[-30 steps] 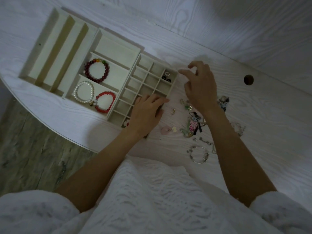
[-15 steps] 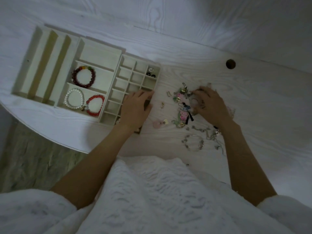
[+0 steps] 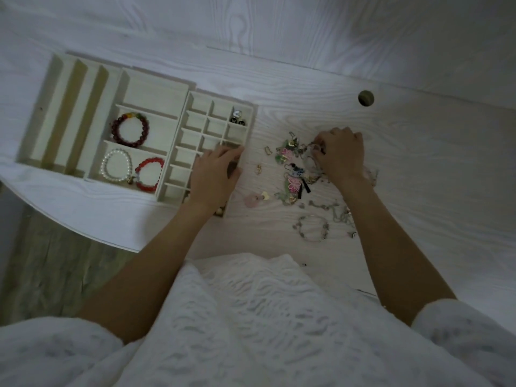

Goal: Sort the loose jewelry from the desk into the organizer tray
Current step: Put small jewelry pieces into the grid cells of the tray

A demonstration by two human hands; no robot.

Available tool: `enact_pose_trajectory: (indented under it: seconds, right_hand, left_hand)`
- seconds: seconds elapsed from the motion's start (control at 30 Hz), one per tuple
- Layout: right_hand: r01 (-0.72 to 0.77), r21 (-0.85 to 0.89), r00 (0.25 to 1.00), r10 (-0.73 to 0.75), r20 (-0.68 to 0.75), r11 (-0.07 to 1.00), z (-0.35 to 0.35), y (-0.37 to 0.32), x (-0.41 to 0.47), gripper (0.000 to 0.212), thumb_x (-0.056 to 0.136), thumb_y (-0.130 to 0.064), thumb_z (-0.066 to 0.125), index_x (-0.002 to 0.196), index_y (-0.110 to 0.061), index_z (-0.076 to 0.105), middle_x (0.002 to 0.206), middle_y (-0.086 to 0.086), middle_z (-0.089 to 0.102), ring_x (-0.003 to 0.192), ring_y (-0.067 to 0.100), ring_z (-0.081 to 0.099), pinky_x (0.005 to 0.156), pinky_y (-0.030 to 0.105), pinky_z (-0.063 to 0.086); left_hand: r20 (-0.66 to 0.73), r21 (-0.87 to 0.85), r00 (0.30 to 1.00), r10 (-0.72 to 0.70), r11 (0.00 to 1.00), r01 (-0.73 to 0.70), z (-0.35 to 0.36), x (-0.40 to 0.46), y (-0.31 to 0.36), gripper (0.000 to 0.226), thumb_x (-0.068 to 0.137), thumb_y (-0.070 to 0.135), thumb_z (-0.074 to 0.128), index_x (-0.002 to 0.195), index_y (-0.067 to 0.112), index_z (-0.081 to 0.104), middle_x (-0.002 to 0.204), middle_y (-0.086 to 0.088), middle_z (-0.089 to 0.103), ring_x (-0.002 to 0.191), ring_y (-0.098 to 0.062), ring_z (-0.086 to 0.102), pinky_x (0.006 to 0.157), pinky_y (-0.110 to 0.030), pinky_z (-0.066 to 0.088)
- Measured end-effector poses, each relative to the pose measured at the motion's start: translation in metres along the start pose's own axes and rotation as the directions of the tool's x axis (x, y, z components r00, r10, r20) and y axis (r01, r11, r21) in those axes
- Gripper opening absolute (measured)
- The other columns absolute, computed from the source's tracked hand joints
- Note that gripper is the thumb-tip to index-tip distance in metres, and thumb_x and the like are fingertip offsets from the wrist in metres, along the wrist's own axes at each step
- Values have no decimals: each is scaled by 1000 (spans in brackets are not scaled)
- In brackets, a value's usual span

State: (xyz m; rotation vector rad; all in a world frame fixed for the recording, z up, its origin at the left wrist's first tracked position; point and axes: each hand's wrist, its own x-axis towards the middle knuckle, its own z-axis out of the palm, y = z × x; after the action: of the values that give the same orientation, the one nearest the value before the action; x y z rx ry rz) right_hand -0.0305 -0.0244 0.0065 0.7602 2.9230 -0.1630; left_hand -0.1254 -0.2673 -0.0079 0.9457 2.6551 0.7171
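Jewelry (image 3: 293,174) lies loose on the white worktop (image 3: 418,177), just right of the organizer tray (image 3: 156,93) holding three bead bracelets (image 3: 129,129). Left hand (image 3: 216,174) rests flat on the tray's small compartments; right hand (image 3: 342,156), its grip curled, pinches a piece in the pile.

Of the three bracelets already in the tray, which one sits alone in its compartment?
The dark red bracelet with the multicoloured beads at its top. It has the middle compartment to itself, while the white pearl bracelet and the bright red bracelet share the compartment nearer the person.
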Motion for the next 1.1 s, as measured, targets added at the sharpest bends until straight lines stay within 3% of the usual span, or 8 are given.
enact_pose_trajectory:
  seconds: [0.33,0.5,0.67,0.77,0.83,0.97,1.1]
  right_hand:
    - [-140,383,990,125,64,913,-1,16,-8,18,91,-26,56,98,-14,68,92,9,70,89,26,60,74,32,43]
    - [-67,442,996,89,-28,894,-11,13,-19,15,90,-21,56,93,-11,66,87,7,69,84,24,59,69,29,41]
    - [-17,567,991,91,-102,823,-28,7,-40,12,94,-18,51,94,-10,59,78,3,66,74,21,62,69,38,49]
    - [-2,625,988,96,-117,780,-39,5,-49,9,95,-15,50,94,-9,56,69,-8,62,63,-2,58,64,18,45]
    - [-7,679,986,120,-119,734,-47,4,-53,8,95,-12,49,93,-8,56,68,-9,60,59,-6,56,60,10,40]
    - [-40,766,985,156,-79,641,-52,4,-59,9,96,-11,48,95,-8,55,74,2,62,55,1,56,57,18,46]
    - [-44,776,987,147,-63,630,-51,5,-65,9,96,-12,49,96,-7,56,74,-5,61,49,5,54,50,23,47]
  left_hand:
    - [-29,-4,999,25,1000,-25,3,-1,-3,41,85,20,64,125,15,60,108,-6,65,94,-31,58,82,-42,46]
    - [-28,23,999,31,999,-30,2,-1,-3,41,86,22,64,126,16,60,108,-6,65,94,-30,58,83,-41,45]
    - [-43,57,998,45,997,-43,2,-1,0,41,83,18,66,124,13,61,106,-8,66,93,-32,58,82,-43,46]
    - [-38,76,998,53,996,-50,1,-1,1,41,84,18,65,125,13,60,108,-9,66,95,-33,58,82,-43,45]
    - [-17,96,999,48,994,-46,-1,0,2,42,85,19,64,127,14,59,110,-8,65,96,-33,57,83,-43,45]
    - [-3,133,999,55,990,-54,-4,2,6,43,85,18,63,127,14,58,113,-10,64,99,-35,54,84,-44,43]
    - [-83,131,994,76,989,-64,-5,1,13,38,81,15,65,119,10,63,110,-13,63,99,-38,54,88,-47,42]
